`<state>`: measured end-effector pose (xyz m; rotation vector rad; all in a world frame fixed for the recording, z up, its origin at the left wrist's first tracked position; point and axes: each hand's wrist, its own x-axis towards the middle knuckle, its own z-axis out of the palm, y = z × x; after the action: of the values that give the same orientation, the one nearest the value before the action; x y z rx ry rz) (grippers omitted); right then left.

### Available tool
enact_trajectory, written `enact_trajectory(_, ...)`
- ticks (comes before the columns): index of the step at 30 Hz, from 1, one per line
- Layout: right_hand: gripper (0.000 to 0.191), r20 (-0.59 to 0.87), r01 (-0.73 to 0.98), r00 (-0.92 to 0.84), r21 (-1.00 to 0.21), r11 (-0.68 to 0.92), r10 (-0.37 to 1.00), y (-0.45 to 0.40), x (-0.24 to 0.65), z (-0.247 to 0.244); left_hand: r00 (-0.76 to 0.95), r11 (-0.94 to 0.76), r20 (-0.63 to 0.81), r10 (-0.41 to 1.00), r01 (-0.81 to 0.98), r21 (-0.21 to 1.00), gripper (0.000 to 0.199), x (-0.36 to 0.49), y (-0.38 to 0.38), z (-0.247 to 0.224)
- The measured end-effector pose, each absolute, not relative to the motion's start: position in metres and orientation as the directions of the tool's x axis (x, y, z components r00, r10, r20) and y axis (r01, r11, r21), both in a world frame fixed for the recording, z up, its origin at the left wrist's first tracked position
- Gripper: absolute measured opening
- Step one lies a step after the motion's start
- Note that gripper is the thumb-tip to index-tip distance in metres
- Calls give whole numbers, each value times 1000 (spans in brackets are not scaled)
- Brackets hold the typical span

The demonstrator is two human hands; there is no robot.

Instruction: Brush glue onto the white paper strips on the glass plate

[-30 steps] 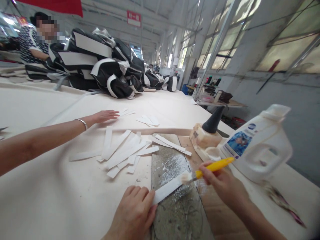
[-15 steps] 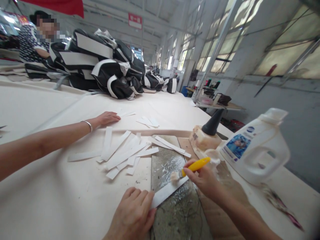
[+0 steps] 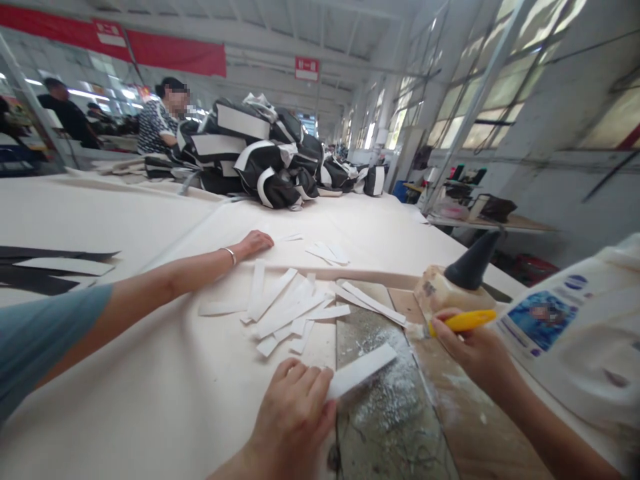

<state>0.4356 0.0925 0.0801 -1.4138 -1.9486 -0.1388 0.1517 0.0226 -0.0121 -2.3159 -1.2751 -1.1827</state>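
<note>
Pale table (image 3: 165, 413) fills most of the view, with windows (image 3: 475, 130) along the right and a pile (image 3: 267, 157) of black-and-white pieces at the far end, hiding part of a co-worker (image 3: 153, 120). Your left hand (image 3: 295, 407) clamps the near end of a white strip (image 3: 363, 371), its fingers covering that end; the rest slants over a white-spattered grey board (image 3: 400, 433), and whether it touches the board is hard to make out. Your right hand (image 3: 467, 343) is closed round the yellow handle of a brush (image 3: 463, 321); its bristles are just past the strip's far end, apart from it. Loose strips (image 3: 285, 313) lie heaped left of the board. Beyond them, another person's hand (image 3: 255, 241) reaches in from the left, body out of view; you cannot tell whether it grips anything. Right of your brush, a white jug (image 3: 555, 327) is cut off by the frame; a black cone (image 3: 470, 261) tops a stained block (image 3: 435, 288). Dark strips (image 3: 40, 279) at far left are cropped too.
</note>
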Motion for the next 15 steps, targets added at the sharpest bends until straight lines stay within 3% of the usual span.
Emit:
enact_trajectory(2, 27, 604, 841, -220, -281, 463, 766, 103, 431, 83, 225, -525, 798, 559, 841, 130, 18, 138, 28, -6)
enact_trajectory(5, 28, 487, 883, -325, -151, 445, 811, 126, 416, 77, 162, -387, 806, 569, 918, 88, 21, 114, 38, -2)
enact_trajectory(9, 29, 308, 931, -365, 93, 354, 879, 162, 393, 61, 207, -298, 644, 736, 954, 34, 15, 98, 45, -4)
enact_trajectory(11, 25, 270, 937, -348, 129, 325, 898, 174, 384, 55, 201, -281, 587, 784, 958, 48, 13, 98, 44, -6)
enact_trajectory(15, 22, 226, 960, -274, 121, 252, 935, 186, 381, 47, 179, -312, 639, 748, 945, 99, 24, 106, 41, -7)
